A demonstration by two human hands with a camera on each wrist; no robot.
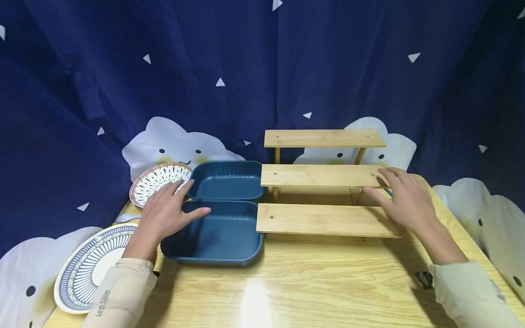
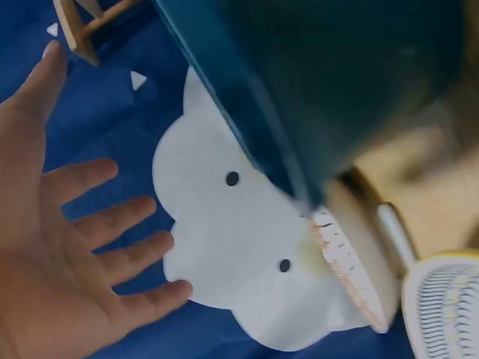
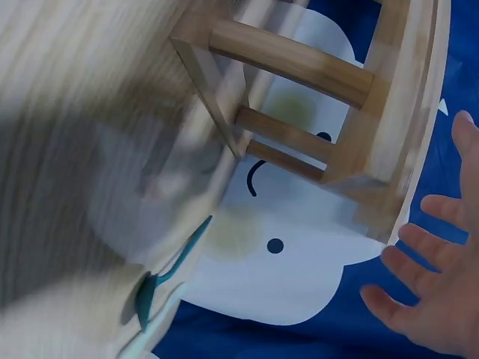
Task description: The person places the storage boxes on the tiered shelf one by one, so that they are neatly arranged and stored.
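My left hand (image 1: 166, 212) hovers with spread fingers over the left edge of two dark blue bins, a rear one (image 1: 227, 180) and a front one (image 1: 217, 241). Nothing is held in its open palm (image 2: 67, 254) in the left wrist view. On the right, my other hand (image 1: 404, 200) is by the right end of a three-tier wooden shelf (image 1: 324, 175), its thumb and fingertips over the middle board. Its fingers (image 3: 426, 277) are spread and hold nothing in the right wrist view; whether they touch the wood is hard to tell.
Left of the bins lie a brown-rimmed patterned plate (image 1: 160, 180), a pale spoon (image 1: 128, 217) and a larger blue-patterned plate (image 1: 88, 269). A teal spoon (image 3: 168, 273) lies near the table edge, right of the shelf. A blue curtain (image 1: 246, 68) hangs behind the wooden table (image 1: 311, 282).
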